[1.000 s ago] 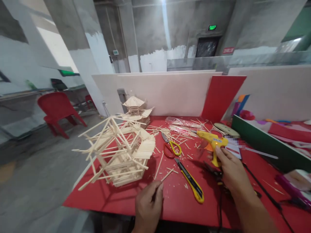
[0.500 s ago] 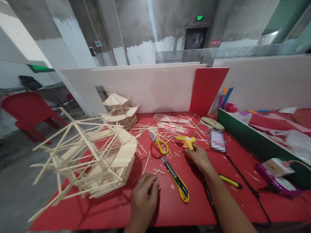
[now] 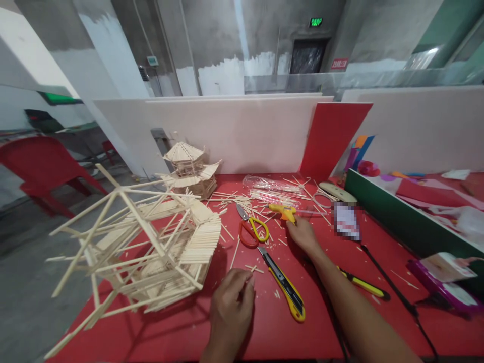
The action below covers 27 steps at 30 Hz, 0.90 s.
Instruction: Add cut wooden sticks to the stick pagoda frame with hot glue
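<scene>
A yellow hot glue gun (image 3: 283, 209) is gripped by its handle in my right hand (image 3: 301, 233), low over the red tabletop. Its nozzle points left, and a clear glue stick (image 3: 312, 212) sticks out behind. My left hand (image 3: 233, 298) rests near the front edge, fingers curled and thumb against the index finger. Whatever it pinches, if anything, is too small to name. Between the hands lie a yellow utility knife (image 3: 283, 285) with its blade out and scissors (image 3: 254, 228) with one red and one yellow handle. Loose wooden sticks (image 3: 236, 201) are scattered beyond them.
A large stick-built frame (image 3: 151, 247) fills the left side, with a small tiered stick pavilion (image 3: 189, 169) behind it. Another cutter (image 3: 365, 286) and a black cable (image 3: 389, 282) lie right of my right arm. A green-sided box (image 3: 408, 222) stands farther right.
My right hand has brought the glue gun left and slightly away from me, closer to the scissors. My left hand keeps its curled pose. The whole view has shifted a little.
</scene>
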Tool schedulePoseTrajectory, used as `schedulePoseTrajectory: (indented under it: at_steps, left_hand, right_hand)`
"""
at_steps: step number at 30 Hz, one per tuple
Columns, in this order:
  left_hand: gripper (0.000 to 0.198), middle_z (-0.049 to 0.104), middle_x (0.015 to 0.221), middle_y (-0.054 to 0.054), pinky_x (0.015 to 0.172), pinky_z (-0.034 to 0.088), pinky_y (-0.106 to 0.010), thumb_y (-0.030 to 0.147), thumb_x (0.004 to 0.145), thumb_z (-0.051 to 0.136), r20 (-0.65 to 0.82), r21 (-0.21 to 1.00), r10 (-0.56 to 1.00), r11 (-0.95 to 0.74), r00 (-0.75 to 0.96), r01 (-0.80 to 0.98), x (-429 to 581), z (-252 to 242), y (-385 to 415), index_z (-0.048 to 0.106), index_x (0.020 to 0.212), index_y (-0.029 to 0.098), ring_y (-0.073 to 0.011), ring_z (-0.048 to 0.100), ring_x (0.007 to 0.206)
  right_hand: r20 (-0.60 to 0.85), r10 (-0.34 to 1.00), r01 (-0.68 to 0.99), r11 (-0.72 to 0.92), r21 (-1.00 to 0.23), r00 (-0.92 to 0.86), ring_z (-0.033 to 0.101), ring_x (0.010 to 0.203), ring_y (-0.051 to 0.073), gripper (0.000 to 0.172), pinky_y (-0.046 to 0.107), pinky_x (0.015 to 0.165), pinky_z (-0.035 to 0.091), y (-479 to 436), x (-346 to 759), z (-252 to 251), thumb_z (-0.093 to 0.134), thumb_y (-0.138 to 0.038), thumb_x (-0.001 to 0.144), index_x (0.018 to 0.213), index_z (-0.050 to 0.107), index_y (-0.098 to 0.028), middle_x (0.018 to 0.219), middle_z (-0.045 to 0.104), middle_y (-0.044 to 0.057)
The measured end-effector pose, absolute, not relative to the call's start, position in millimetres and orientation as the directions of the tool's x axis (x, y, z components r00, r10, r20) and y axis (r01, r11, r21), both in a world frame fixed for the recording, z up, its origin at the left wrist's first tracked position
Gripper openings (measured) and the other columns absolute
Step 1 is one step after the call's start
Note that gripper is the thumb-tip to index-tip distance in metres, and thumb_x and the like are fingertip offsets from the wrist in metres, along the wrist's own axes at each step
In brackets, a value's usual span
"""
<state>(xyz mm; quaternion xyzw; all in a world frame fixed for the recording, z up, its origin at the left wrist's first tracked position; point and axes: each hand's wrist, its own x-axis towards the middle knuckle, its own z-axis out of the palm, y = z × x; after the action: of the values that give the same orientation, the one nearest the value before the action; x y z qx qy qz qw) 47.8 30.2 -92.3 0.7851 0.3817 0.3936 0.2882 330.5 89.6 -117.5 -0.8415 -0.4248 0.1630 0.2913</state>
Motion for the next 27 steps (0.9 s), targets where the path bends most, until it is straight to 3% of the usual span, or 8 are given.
schedulePoseTrajectory:
  at_steps: [10,14,23,27]
  left_hand:
    - [0.017,0.07,0.084,-0.005,0.071,0.052,-0.028,0.017,0.092,0.053,0.397,0.762,0.83,-0.535,0.391,0.363,45,-92,29,0.069,0.09,0.021,-0.0181,0.067,0.078]
    - [0.017,0.071,0.085,-0.005,0.072,0.053,-0.028,0.017,0.091,0.053,0.397,0.765,0.831,-0.534,0.389,0.36,41,-94,28,0.069,0.09,0.021,-0.018,0.067,0.079]
    - [0.016,0.071,0.083,-0.005,0.072,0.053,-0.028,0.017,0.091,0.054,0.414,0.757,0.824,-0.548,0.387,0.356,40,-92,26,0.07,0.087,0.019,-0.0178,0.068,0.078]
    - [0.016,0.072,0.082,-0.005,0.071,0.054,-0.027,0.017,0.091,0.055,0.419,0.759,0.833,-0.539,0.36,0.365,36,-94,25,0.071,0.088,0.02,-0.0176,0.068,0.078]
  right_hand:
    - [-0.016,0.813,0.766,-0.555,-0.325,0.582,0.061,0.107,0.022,0.036,0.044,0.091,0.052,85,315,-105,0.058,-0.039,0.095,0.124,0.057,-0.018,0.125,0.059,0.009]
    - [-0.016,0.826,0.791,-0.545,-0.278,0.563,0.062,0.103,0.02,0.033,0.042,0.088,0.053,78,327,-103,0.058,-0.039,0.095,0.12,0.059,-0.017,0.12,0.061,0.008]
    - [-0.039,0.713,0.699,-0.696,-0.164,0.7,0.062,0.104,0.021,0.033,0.042,0.088,0.054,60,377,-97,0.059,-0.038,0.094,0.121,0.058,-0.018,0.122,0.06,0.008]
    - [0.023,0.696,0.693,-0.709,-0.132,0.717,0.06,0.109,0.023,0.034,0.045,0.092,0.052,53,375,-85,0.059,-0.036,0.094,0.123,0.058,-0.017,0.126,0.058,0.01]
